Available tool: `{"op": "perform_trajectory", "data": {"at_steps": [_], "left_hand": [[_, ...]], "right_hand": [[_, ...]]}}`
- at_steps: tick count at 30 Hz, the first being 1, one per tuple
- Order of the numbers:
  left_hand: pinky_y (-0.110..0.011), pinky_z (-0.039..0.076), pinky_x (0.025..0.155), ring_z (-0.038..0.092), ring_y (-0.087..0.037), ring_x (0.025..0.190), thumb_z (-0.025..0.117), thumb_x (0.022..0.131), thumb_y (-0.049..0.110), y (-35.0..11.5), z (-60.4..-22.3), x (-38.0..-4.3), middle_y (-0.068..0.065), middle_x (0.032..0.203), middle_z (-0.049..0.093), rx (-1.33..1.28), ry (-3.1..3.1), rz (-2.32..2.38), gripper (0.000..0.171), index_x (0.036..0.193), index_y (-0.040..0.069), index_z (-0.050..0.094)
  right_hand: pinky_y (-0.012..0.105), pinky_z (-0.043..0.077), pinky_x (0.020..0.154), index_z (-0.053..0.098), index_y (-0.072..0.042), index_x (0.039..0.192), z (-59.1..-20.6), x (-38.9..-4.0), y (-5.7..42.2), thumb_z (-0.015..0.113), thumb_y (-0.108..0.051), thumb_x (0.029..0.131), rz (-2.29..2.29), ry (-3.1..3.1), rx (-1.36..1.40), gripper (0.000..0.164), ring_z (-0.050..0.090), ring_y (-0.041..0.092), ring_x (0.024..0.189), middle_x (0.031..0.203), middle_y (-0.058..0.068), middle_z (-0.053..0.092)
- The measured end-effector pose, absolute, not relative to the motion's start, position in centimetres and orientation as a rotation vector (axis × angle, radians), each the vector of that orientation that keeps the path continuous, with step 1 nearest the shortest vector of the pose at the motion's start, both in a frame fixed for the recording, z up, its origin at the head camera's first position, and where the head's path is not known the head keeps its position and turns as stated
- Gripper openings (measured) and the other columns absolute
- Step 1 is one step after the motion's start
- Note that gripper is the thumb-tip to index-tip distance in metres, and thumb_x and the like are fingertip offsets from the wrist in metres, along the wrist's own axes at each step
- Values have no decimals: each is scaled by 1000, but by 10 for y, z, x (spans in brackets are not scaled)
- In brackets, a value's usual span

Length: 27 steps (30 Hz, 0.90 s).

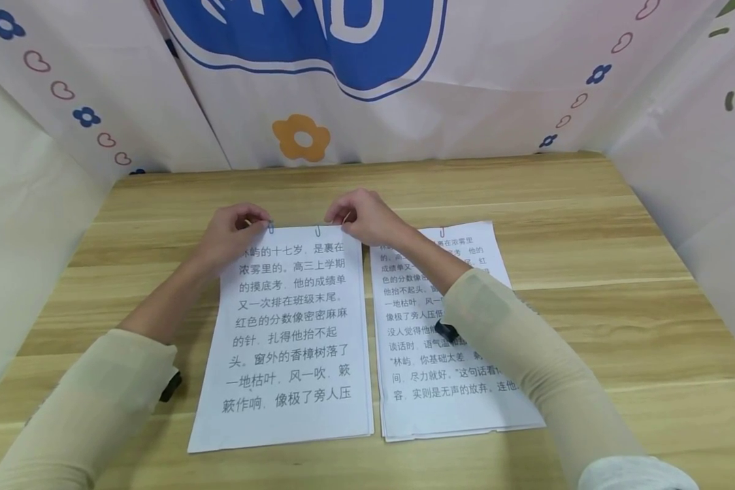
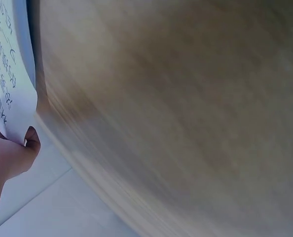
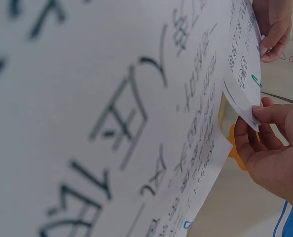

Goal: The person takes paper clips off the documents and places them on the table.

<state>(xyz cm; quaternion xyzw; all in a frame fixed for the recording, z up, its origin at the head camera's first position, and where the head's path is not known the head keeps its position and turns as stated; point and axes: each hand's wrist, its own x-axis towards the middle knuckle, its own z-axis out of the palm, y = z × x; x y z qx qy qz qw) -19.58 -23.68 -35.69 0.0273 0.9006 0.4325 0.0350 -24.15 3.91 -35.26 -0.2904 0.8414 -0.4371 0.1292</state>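
A stack of printed sheets (image 1: pixel 294 320) lies left of centre, with a blue paper clip (image 1: pixel 271 228) and a green paper clip (image 1: pixel 318 231) on its top edge. My left hand (image 1: pixel 233 228) pinches the stack's top left corner, its fingertips beside the blue clip. At the top right corner, my right hand (image 1: pixel 366 216) grips the sheets between thumb and fingers. The right wrist view shows this corner lifted and bent in the right hand (image 3: pixel 274 143), with the green clip (image 3: pixel 256 80) between both hands.
A second stack of printed sheets (image 1: pixel 441 408) with a red paper clip (image 1: pixel 442 232) lies just to the right, partly under my right forearm. Both stacks are on a wooden table (image 1: pixel 618 306). A white printed cloth (image 1: pixel 478 116) hangs behind it.
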Motion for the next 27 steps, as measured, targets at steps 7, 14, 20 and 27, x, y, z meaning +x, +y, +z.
{"op": "perform_trajectory", "data": {"at_steps": [7,14,20,27], "left_hand": [[-22,44,68,52,-20,86,56,106,10,-237,-355,-196,-14,107,61,92,2752,1317,23,123,-3,65],[-22,45,68,54,-21,87,58,105,11,-236,-353,-195,-16,111,64,90,2751,1294,24,124,-3,65],[-22,46,68,55,-21,87,59,106,13,-236,-354,-195,-16,111,64,106,2760,1281,25,124,-2,66],[-22,44,69,54,-20,86,58,106,12,-237,-354,-196,-16,108,64,134,2776,1275,23,121,-2,67]], "right_hand": [[27,54,87,74,2,114,-352,-241,40,53,16,91,-1269,2443,-839,34,63,23,94,103,12,70],[27,54,88,73,4,115,-352,-241,40,53,18,90,-1280,2434,-851,35,63,23,94,102,13,69],[27,54,89,73,3,115,-352,-241,40,53,17,90,-1269,2439,-843,34,63,23,95,103,12,69],[27,54,90,73,3,115,-352,-241,41,54,17,90,-1277,2437,-844,34,63,23,96,104,13,70]]}}
